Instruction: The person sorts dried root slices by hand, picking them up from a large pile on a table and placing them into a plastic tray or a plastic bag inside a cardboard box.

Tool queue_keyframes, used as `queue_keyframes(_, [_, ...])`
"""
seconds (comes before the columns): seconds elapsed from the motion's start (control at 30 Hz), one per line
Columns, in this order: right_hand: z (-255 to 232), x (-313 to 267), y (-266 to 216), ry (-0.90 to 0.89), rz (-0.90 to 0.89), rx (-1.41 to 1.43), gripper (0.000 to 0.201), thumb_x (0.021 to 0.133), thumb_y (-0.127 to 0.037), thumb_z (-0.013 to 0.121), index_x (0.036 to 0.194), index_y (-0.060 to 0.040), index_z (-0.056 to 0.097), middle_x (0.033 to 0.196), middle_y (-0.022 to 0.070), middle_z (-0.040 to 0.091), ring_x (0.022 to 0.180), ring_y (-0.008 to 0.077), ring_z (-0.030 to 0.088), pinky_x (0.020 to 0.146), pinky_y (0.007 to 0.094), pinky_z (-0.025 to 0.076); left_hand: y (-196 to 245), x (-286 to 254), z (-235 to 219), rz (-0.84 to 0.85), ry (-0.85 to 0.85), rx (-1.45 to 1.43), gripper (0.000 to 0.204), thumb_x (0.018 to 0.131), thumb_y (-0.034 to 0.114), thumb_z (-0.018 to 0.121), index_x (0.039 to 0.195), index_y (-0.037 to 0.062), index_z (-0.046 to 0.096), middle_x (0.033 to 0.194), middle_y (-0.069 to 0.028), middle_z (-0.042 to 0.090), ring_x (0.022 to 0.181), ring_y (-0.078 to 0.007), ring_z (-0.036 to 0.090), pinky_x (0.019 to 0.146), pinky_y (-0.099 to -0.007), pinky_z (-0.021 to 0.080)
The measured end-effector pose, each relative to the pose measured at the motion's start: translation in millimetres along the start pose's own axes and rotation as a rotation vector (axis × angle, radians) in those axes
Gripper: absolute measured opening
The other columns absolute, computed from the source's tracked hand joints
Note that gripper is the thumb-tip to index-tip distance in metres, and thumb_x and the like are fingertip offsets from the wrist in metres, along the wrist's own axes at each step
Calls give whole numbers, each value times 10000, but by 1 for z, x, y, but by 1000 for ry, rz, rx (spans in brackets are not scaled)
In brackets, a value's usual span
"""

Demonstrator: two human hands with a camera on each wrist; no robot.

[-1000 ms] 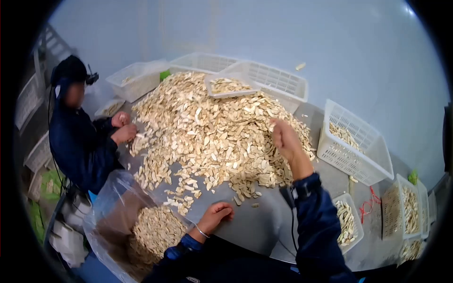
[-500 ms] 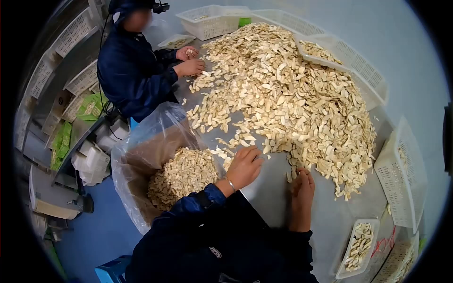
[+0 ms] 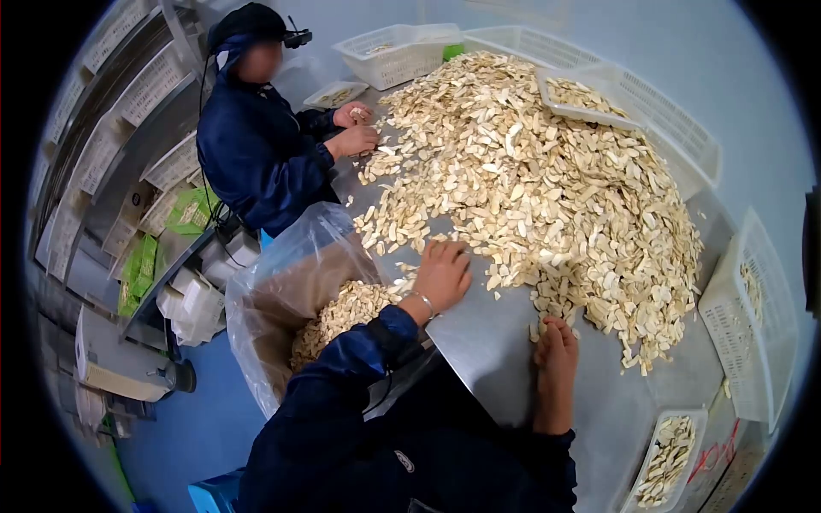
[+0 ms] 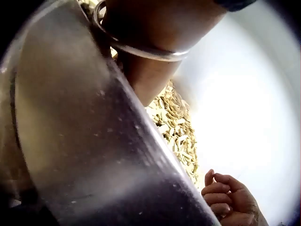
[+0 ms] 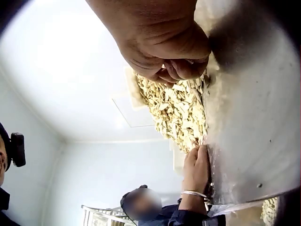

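A big heap of pale dried slices (image 3: 513,171) covers the metal table (image 3: 500,342). My left hand (image 3: 443,275), a bracelet at its wrist, rests loosely bent beside a few loose slices at the table's edge, close to the lined box. In the left wrist view the table's edge hides its fingers. My right hand (image 3: 556,368) is at the heap's near fringe, fingers curled in, fingertips right beside some slices. Its thumb and forefinger come together in the left wrist view, where the hand (image 4: 230,200) shows from the palm side; I cannot tell whether a slice is between them.
Left of me stands a box lined with a clear plastic bag (image 3: 282,282), with slices inside. A small tray (image 3: 671,462) of slices and a white basket (image 3: 748,321) are at right. Another person (image 3: 265,137) works at the heap's far left. Racks (image 3: 111,154) stand behind.
The head view has turned left. My right hand has come back from the heap's right side to its near fringe. My left hand has moved forward to the loose slices.
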State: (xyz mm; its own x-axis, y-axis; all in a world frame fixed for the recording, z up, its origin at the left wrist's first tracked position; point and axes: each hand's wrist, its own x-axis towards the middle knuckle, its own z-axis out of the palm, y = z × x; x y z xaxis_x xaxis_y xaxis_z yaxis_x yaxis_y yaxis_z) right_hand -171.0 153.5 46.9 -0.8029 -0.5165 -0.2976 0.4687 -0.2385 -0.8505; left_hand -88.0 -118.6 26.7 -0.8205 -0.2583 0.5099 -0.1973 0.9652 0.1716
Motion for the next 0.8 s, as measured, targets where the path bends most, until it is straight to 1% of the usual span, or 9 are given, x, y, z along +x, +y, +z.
queue_keyframes(0.13, [5, -3, 1, 11, -4, -17, 122, 1032, -164, 561, 1043, -87, 655, 614, -102, 398, 481, 6, 309, 435, 205, 231, -14, -19, -19, -81, 43, -50, 154, 841, 188, 681, 940, 70, 668, 1063, -116, 605, 1084, -327, 549, 1004, -502, 385])
queue_keyframes(0.2, [6, -3, -1, 22, 6, -20, 125, 1029, -167, 574, 1028, -87, 669, 613, -106, 417, 486, 2, 322, 443, 205, 238, -23, -34, -29, -171, 80, 66, 123, 825, 162, 691, 912, 77, 673, 1028, -112, 612, 1054, -325, 563, 966, -475, 405])
queue_keyframes(0.3, [7, -7, -6, 9, 3, -29, 125, 1031, -163, 569, 1024, -86, 668, 603, -104, 409, 483, 2, 314, 444, 201, 236, -34, -46, -39, -335, 101, 273, 157, 815, 171, 699, 944, 85, 672, 1056, -121, 622, 1051, -335, 574, 954, -472, 425])
queue_keyframes(0.4, [7, -3, -1, 0, -21, -66, 117, 1033, -153, 555, 1034, -85, 650, 584, -100, 377, 468, 8, 281, 434, 200, 210, -22, -27, -31, -226, 110, 57, 239, 812, 185, 699, 1026, 81, 677, 1114, -135, 632, 1077, -352, 580, 952, -489, 441])
queue_keyframes(0.43, [7, -2, 2, -3, -14, -73, 118, 1033, -151, 553, 1033, -85, 651, 584, -100, 378, 467, 7, 282, 433, 200, 208, -6, -14, -29, -211, 15, -56, 330, 813, 190, 696, 1119, 72, 666, 1197, -157, 625, 1139, -374, 574, 973, -496, 451])
queue_keyframes(0.5, [7, -2, 0, -7, 0, -70, 120, 1033, -148, 552, 1028, -83, 653, 584, -101, 384, 466, 6, 284, 432, 201, 206, 19, 13, -8, -41, 9, -228, 402, 818, 214, 693, 1190, 67, 650, 1256, -176, 607, 1182, -380, 565, 999, -488, 449])
queue_keyframes(0.57, [9, -4, -4, -2, 10, -46, 122, 1032, -146, 551, 1021, -82, 654, 585, -100, 392, 464, 5, 288, 430, 203, 204, 43, 38, 5, -10, -151, -292, 472, 857, 280, 713, 1267, 70, 613, 1365, -180, 546, 1257, -393, 517, 1052, -460, 425])
queue_keyframes(0.7, [0, 0, 5, 0, -36, -58, 123, 1018, -171, 595, 1009, -97, 694, 598, -104, 440, 470, 2, 328, 432, 202, 246, 64, 59, 39, 136, -160, -125, 472, 889, 384, 689, 1272, 114, 630, 1417, -157, 507, 1316, -383, 461, 1080, -509, 377])
queue_keyframes(0.8, [-1, 2, 4, -4, -40, -62, 118, 1011, -168, 601, 1012, -98, 696, 600, -101, 454, 471, 4, 335, 437, 200, 252, 59, 47, 32, 279, -190, -157, 458, 886, 398, 695, 1253, 128, 650, 1420, -157, 508, 1307, -384, 468, 1083, -520, 368])
